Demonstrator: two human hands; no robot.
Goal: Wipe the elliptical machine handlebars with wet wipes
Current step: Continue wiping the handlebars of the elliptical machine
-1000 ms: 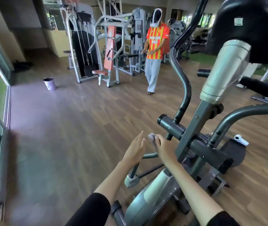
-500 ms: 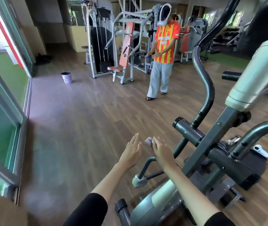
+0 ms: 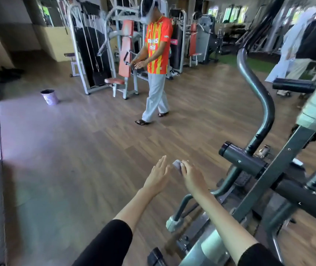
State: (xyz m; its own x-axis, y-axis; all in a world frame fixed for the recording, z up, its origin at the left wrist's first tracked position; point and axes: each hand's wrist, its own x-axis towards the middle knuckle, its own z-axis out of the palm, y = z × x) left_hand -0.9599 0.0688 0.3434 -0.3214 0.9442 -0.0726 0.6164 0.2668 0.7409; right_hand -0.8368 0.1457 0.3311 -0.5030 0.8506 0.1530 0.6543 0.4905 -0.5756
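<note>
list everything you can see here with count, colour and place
elliptical machine: one, grey and black, right side
curved handlebar: one, dark grey, rising at right
wet wipe: one, pale, at the right hand's fingertips
bin: one, purple, floor at far left
weight machine: one, grey with red pads, back centre
standing person: one, orange and yellow striped shirt, by the weight machine
floor: brown wood
left hand: one, empty, beside the wipe
right hand: one, holds the wet wipe

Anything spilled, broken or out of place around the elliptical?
Nothing spilled or broken. Only oddity: the right hand holds the wet wipe bunched over the floor, clear of the handlebar.
</note>
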